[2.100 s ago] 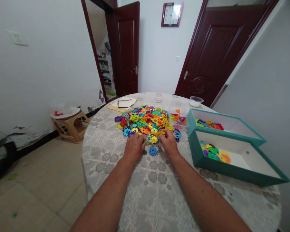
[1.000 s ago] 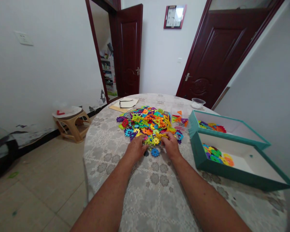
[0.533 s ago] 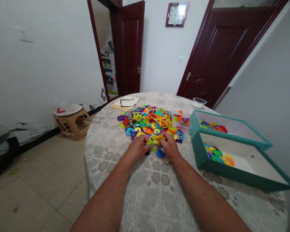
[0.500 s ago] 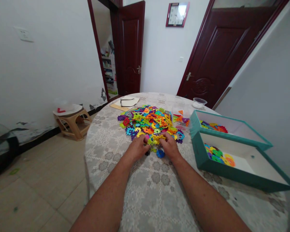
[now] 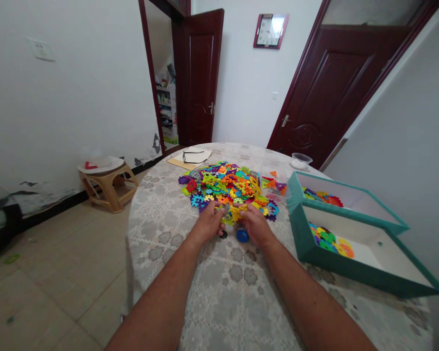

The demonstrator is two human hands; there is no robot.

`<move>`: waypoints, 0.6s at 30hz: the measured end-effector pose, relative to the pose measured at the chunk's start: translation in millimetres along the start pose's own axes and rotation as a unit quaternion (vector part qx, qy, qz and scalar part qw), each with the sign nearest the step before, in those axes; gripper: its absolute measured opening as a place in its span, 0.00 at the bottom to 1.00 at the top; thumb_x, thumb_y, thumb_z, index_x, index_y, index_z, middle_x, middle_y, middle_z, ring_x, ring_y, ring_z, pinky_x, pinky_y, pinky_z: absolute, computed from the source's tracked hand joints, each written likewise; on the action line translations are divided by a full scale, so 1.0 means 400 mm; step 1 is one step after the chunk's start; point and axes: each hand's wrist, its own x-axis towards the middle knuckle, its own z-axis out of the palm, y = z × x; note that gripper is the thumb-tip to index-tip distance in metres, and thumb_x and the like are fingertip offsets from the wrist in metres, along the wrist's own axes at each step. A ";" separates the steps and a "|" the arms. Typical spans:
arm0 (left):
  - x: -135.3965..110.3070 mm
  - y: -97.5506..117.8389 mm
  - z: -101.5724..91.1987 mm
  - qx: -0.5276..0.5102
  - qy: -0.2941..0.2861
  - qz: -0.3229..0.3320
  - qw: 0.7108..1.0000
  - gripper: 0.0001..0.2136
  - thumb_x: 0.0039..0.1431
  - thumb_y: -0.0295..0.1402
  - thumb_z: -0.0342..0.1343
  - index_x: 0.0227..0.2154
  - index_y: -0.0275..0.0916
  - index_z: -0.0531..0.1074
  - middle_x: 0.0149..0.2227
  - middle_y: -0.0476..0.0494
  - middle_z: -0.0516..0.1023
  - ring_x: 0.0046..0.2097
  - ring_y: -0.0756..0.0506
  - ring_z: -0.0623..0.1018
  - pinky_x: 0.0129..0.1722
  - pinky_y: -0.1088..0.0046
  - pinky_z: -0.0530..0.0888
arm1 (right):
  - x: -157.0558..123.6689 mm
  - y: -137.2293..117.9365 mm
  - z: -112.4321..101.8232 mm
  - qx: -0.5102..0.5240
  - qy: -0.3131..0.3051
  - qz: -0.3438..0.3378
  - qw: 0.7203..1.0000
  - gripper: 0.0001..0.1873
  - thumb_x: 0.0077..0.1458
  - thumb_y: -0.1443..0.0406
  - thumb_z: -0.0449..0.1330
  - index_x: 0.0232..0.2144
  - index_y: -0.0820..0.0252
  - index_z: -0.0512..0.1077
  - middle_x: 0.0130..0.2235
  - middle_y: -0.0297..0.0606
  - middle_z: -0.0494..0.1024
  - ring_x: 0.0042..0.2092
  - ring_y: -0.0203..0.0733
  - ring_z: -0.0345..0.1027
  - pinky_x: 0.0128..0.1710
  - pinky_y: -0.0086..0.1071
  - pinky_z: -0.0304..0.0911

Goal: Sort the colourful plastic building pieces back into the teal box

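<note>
My right hand (image 5: 255,223) is closed around a yellow toothed plastic building piece (image 5: 237,211), held at the near edge of a colourful pile. My left hand (image 5: 209,220) is just left of it, fingers pinched together; what sits between them is too small to make out. Beyond both hands spreads the pile of gear-shaped building pieces (image 5: 229,183) in many colours, partly hidden by my fingers. A round blue piece (image 5: 242,236) lies on the tablecloth beside my right hand. Under my left fingertips is a small black piece (image 5: 223,235).
A two-part green box (image 5: 346,265) on the right holds several more pieces. A clear tray with triangular orange pieces (image 5: 273,174) stands behind the pile. Glasses (image 5: 193,157) rest on papers at the back left, and a clear bowl (image 5: 302,158) is at the back right.
My hands have come slightly apart, and the yellow piece stays with my right hand. The camera view has tilted up a little.
</note>
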 end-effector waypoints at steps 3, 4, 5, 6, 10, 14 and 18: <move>-0.005 0.000 0.007 -0.006 -0.007 0.009 1.000 0.19 0.67 0.54 0.51 0.44 0.43 0.70 0.33 0.49 0.73 0.26 0.51 0.75 0.21 0.78 0.72 | -0.013 -0.009 0.020 -0.058 -0.035 0.008 0.998 0.11 0.50 0.58 0.66 0.35 0.55 0.75 0.34 0.34 0.79 0.33 0.40 0.72 0.33 0.32 0.69; -0.006 0.001 0.008 -0.016 -0.007 0.007 1.000 0.22 0.67 0.57 0.49 0.43 0.42 0.71 0.33 0.49 0.73 0.26 0.50 0.74 0.21 0.77 0.73 | -0.016 -0.014 0.025 -0.083 -0.040 0.009 0.996 0.11 0.50 0.57 0.66 0.34 0.55 0.74 0.33 0.33 0.79 0.32 0.39 0.71 0.31 0.31 0.69; -0.008 0.002 0.010 -0.027 -0.008 0.003 1.000 0.25 0.67 0.60 0.47 0.43 0.42 0.71 0.33 0.48 0.74 0.26 0.50 0.74 0.21 0.76 0.73 | -0.019 -0.021 0.030 -0.105 -0.046 0.011 0.993 0.11 0.50 0.57 0.67 0.34 0.55 0.74 0.33 0.32 0.78 0.31 0.39 0.70 0.29 0.31 0.68; -0.009 0.005 0.010 -0.036 -0.010 -0.002 0.999 0.27 0.67 0.62 0.45 0.43 0.41 0.71 0.33 0.47 0.74 0.26 0.50 0.74 0.21 0.75 0.74 | -0.022 -0.029 0.034 -0.119 -0.053 0.012 0.991 0.12 0.50 0.57 0.67 0.35 0.55 0.73 0.33 0.32 0.78 0.31 0.39 0.70 0.27 0.30 0.68; -0.019 0.016 0.011 -0.006 -0.051 0.017 0.999 0.33 0.64 0.67 0.45 0.43 0.39 0.73 0.28 0.47 0.74 0.24 0.48 0.73 0.20 0.73 0.72 | -0.032 -0.070 0.039 -0.170 -0.062 0.020 0.983 0.20 0.52 0.56 0.67 0.46 0.54 0.72 0.34 0.30 0.75 0.28 0.36 0.69 0.23 0.28 0.67; -0.023 0.016 0.010 0.026 -0.086 0.018 0.996 0.34 0.64 0.68 0.44 0.41 0.39 0.73 0.24 0.50 0.70 0.24 0.47 0.72 0.20 0.73 0.72 | -0.032 -0.109 0.016 -0.210 -0.088 0.070 0.971 0.27 0.55 0.56 0.66 0.56 0.56 0.70 0.30 0.27 0.72 0.24 0.34 0.65 0.21 0.27 0.64; -0.010 0.004 0.008 0.019 -0.050 0.025 0.998 0.33 0.62 0.68 0.45 0.40 0.39 0.71 0.34 0.46 0.73 0.26 0.49 0.73 0.21 0.74 0.73 | 0.023 -0.145 -0.044 -0.206 0.000 0.106 0.973 0.27 0.51 0.58 0.67 0.53 0.58 0.75 0.29 0.30 0.75 0.24 0.36 0.67 0.19 0.26 0.63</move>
